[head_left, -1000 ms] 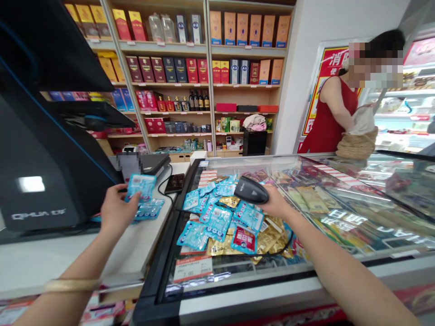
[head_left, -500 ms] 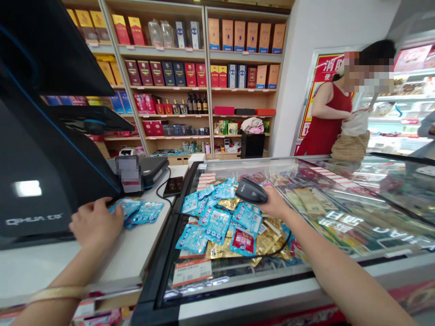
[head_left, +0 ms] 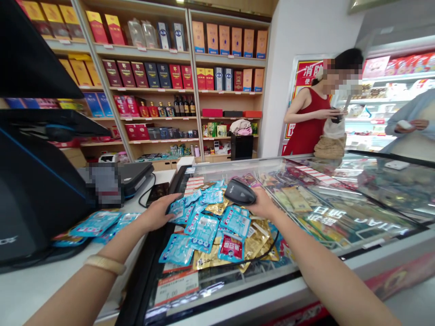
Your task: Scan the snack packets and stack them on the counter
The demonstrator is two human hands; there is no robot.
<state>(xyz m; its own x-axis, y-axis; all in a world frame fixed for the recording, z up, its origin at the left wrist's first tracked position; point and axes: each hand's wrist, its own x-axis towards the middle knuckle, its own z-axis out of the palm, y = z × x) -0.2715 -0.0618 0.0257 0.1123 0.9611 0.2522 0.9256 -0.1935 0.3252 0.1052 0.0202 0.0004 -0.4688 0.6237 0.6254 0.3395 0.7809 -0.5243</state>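
Observation:
My right hand [head_left: 263,202] is wrapped around a black handheld barcode scanner [head_left: 239,192] above a heap of snack packets. My left hand [head_left: 160,211] is at the heap's left edge, thumb and fingers apart at the sides of a light-blue snack packet [head_left: 177,209]. Other blue packets [head_left: 204,232], gold packets [head_left: 261,240] and a packet with a red label [head_left: 231,247] lie on the glass freezer top. More blue packets [head_left: 98,223] lie on the white counter behind my left forearm.
A dark checkout terminal [head_left: 37,190] stands at left, beside a black device [head_left: 136,175] and a phone [head_left: 158,192]. The scanner's cable [head_left: 258,257] curves across the heap. Across the freezer [head_left: 340,253] stand a person in red [head_left: 311,120] and another person [head_left: 413,122]. Shelves of boxes line the wall.
My left hand has left the packets on the counter and moved right to the heap. My right hand keeps the scanner over the heap. The view has turned slightly right.

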